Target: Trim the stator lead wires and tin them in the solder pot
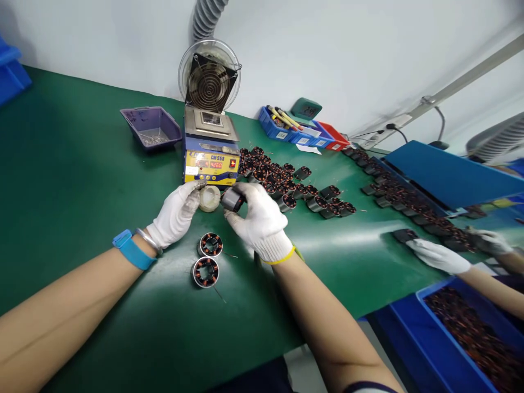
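Note:
My right hand (257, 215), in a white glove, grips a motor stator (232, 200) on its side, with its grey metal wall showing. Just left of that stator stands a small round whitish jar (209, 198) in front of the solder pot (210, 161). My left hand (176, 213), also gloved, is beside the jar with its fingers stretched towards it; whether they touch is unclear. Nothing shows in its grasp. Nearer to me two stators with copper windings, one (211, 245) behind the other (206, 272), stand on the green table, wire ends sticking out.
Many stators (286, 183) crowd the table right of the pot. A purple tray (153, 128) with wire bits stands left. Behind are blue bins (278, 131), a red bin (338, 139) and a fan (210, 82). At right, a co-worker's gloved hand (440, 256) holds a stator.

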`<state>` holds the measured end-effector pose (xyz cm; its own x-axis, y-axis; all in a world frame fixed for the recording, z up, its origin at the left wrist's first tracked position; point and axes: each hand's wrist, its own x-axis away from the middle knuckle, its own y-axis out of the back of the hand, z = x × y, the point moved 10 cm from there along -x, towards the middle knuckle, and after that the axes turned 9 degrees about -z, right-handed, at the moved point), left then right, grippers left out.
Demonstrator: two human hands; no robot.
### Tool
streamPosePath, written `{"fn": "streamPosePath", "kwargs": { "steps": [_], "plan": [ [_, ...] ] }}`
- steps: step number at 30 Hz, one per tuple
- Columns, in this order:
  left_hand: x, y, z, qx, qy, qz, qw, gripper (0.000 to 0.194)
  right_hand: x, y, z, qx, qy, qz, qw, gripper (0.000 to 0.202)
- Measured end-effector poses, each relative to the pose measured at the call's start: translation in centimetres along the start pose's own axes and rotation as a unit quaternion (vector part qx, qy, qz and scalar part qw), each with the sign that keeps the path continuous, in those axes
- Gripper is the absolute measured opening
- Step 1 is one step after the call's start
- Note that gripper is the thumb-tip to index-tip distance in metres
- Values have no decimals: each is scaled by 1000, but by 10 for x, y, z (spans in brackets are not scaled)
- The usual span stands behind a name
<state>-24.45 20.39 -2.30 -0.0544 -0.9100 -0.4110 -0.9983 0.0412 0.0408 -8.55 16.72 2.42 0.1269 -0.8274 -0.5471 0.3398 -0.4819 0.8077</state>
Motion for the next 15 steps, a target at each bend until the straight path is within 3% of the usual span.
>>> {"fn": "streamPosePath", "kwargs": {
  "steps": [3, 7, 12, 15],
  "plan": [
    [1, -2, -2, 11, -6, 9, 1000, 76, -2, 11, 5, 61, 62, -31, 996, 48],
    [2, -5, -8, 13, -20, 25, 999, 70, -1, 1, 18, 147, 136, -9, 980, 39],
    [2, -5, -9, 9, -30, 26, 999, 62, 1, -18, 28, 187, 160, 32, 969, 37],
    [1, -5, -9, 2, -30, 26, 999, 61, 3, -12, 28, 193, 164, 12, 967, 37]
  ]
}}
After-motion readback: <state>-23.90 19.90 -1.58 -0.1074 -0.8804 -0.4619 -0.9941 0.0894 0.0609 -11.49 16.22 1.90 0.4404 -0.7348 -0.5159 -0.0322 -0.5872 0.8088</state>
